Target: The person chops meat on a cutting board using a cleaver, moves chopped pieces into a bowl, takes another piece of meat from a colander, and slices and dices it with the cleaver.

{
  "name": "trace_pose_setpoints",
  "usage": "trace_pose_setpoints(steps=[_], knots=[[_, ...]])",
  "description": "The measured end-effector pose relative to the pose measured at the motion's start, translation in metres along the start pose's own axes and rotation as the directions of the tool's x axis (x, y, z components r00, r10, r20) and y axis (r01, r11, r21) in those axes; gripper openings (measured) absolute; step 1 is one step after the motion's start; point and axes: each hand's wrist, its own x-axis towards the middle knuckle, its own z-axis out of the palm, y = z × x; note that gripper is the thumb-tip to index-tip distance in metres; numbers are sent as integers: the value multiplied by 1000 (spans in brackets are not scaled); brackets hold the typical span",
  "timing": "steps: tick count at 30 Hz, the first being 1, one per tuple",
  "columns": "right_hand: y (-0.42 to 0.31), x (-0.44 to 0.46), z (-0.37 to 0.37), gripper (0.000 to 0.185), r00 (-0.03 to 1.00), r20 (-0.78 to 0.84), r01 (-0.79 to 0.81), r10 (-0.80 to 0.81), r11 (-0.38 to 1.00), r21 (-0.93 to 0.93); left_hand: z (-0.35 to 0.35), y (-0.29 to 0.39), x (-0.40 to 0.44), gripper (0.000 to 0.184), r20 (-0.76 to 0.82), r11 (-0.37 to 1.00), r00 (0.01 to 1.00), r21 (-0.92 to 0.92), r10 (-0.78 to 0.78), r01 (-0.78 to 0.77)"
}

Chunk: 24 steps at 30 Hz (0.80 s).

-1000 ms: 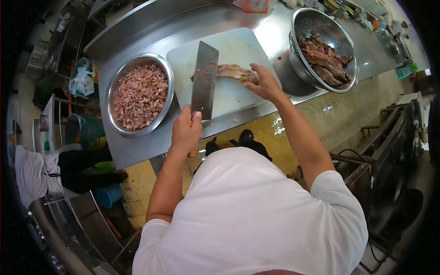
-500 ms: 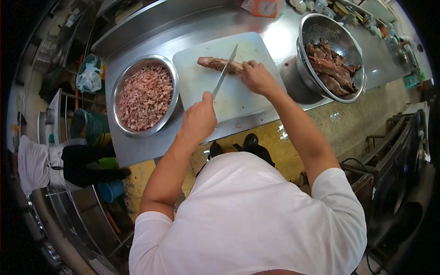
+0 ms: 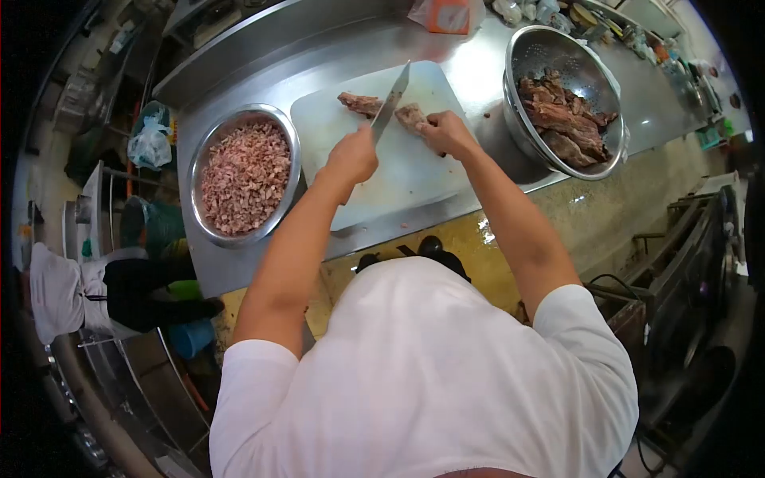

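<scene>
My left hand (image 3: pixel 354 159) is closed round the handle of a knife (image 3: pixel 392 99), its blade slanting up and away over a white cutting board (image 3: pixel 398 191). One piece of cooked meat (image 3: pixel 357 103) lies on the board left of the blade. A second chunk of meat (image 3: pixel 411 118) sits right of the blade, apart from the first. My right hand (image 3: pixel 451 134) grips the near end of that chunk, its fingers partly hiding it. To the left stands a steel bowl (image 3: pixel 296 171) of chopped meat (image 3: pixel 245 177).
A steel colander (image 3: pixel 522 38) with larger meat pieces (image 3: pixel 567 119) stands on the metal table (image 3: pixel 343 44) at right. An orange object (image 3: pixel 449 16) in plastic lies at the back. Another person (image 3: pixel 60 291) is at far left. Wet floor shows along the table's near edge.
The knife has moved up and forward through the meat, which is now in two separate pieces. My right hand's piece has turned and shifted slightly. The whole view has shifted a little.
</scene>
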Motion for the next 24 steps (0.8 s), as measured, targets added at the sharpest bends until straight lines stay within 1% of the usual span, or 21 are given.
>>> trace_pose_setpoints(steps=[1,2,3,4,5,6,7,8,9,10,11,13,14,16,17,18,19,20,22,23,24], knots=[[8,-3,-1,34,986,29,-169,166,963,208,1,-6,-7,27,10,1000,1000,-16,3,-3],[18,-7,-1,34,983,28,-182,180,961,208,3,-13,-16,27,22,1000,1000,-19,10,-9],[26,-8,-1,38,966,185,-244,181,875,418,0,-19,-30,25,35,998,999,-61,-27,29],[31,-12,-2,42,933,330,-322,142,739,591,-4,-21,-42,24,50,992,997,-107,-64,69],[36,-20,-3,42,930,333,-333,156,741,583,-6,-21,-53,24,61,991,996,-118,-61,68],[32,-24,-5,42,998,23,-58,54,960,273,-17,-21,-63,22,104,968,988,-211,-113,133],[27,-27,-6,43,960,-223,139,-171,979,-149,-22,-22,-71,21,151,934,976,-298,-159,199],[22,-29,-9,43,959,-224,141,-172,979,-150,-21,-23,-76,21,150,934,976,-299,-159,198],[19,-31,-12,45,913,-172,337,-371,920,-199,-19,-22,-80,21,138,922,980,-339,-145,185],[18,-32,-15,48,827,-110,517,-551,823,-237,-17,-22,-83,21,127,909,983,-380,-131,170],[21,-30,-16,48,829,-107,514,-548,824,-240,-11,-26,-84,21,130,908,983,-384,-128,169],[31,-22,-14,55,804,-72,549,-590,784,-289,4,-39,-87,23,-52,944,999,-330,-1,-16],[36,-22,-10,55,805,-67,551,-590,784,-287,12,-44,-90,23,-50,943,999,-333,-7,-10],[31,-27,-6,58,886,-107,405,-452,864,-298,17,-46,-99,20,-166,931,985,-350,43,-99],[27,-28,-6,58,882,-100,415,-461,859,-299,19,-45,-101,20,-174,931,984,-353,34,-95],[16,-36,-8,56,941,-103,279,-324,909,-309,21,-44,-104,20,-173,929,985,-362,13,-76],[8,-44,-6,55,978,-109,134,-177,939,-318,23,-42,-108,20,-170,928,985,-368,-5,-59],[3,-51,-2,55,978,-108,137,-179,939,-315,24,-41,-112,20,-171,929,985,-366,-7,-57],[-4,-64,5,53,990,-113,41,-87,932,-360,23,-34,-119,21,-141,933,989,-360,-35,-18],[-2,-70,8,51,984,-126,72,-128,925,-373,20,-30,-120,21,-143,932,989,-361,-39,-16],[-1,-72,10,51,984,-123,73,-127,924,-374,15,-23,-123,20,-70,931,996,-363,-61,32]])
